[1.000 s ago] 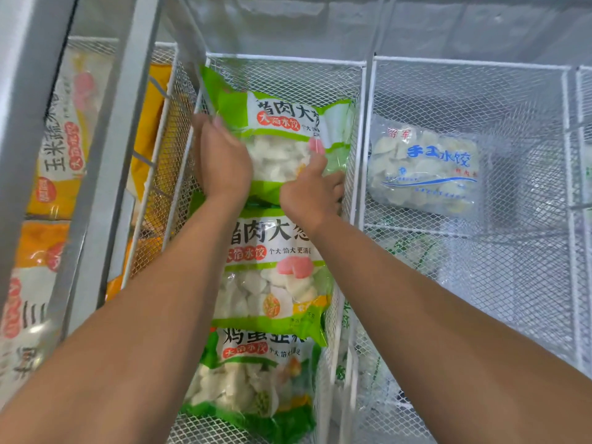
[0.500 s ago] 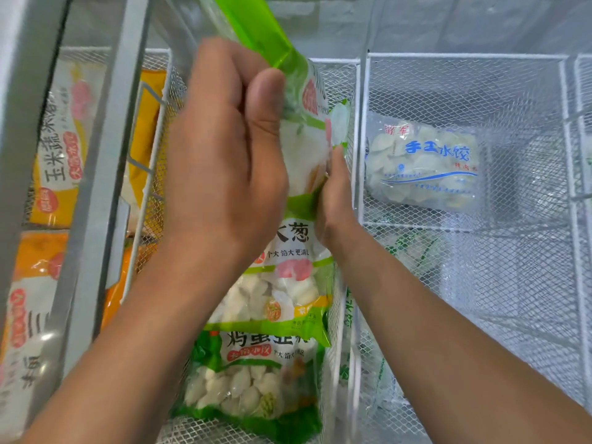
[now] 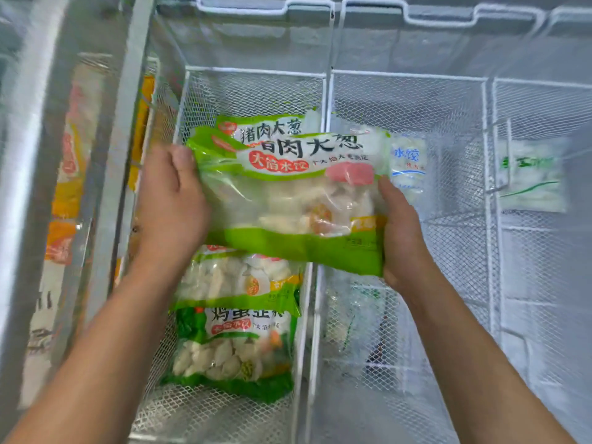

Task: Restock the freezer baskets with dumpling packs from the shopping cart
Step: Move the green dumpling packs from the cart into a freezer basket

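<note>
Far left, at the very edge: a broad pale metal post (image 3: 28,187), blurred, slanting from the near left up toward the far side. Just right of it, a narrower grey bar (image 3: 118,161), leaning the same way. Across the far end, the freezer wall (image 3: 256,40): dull grey-blue, smooth, hazed with frost. On the right, seen only through mesh, a pale grey surface (image 3: 544,299) crossed by straight seams like blocks. Also right, further off, a thin wire hook (image 3: 496,187), bent, angled down to the left.
</note>
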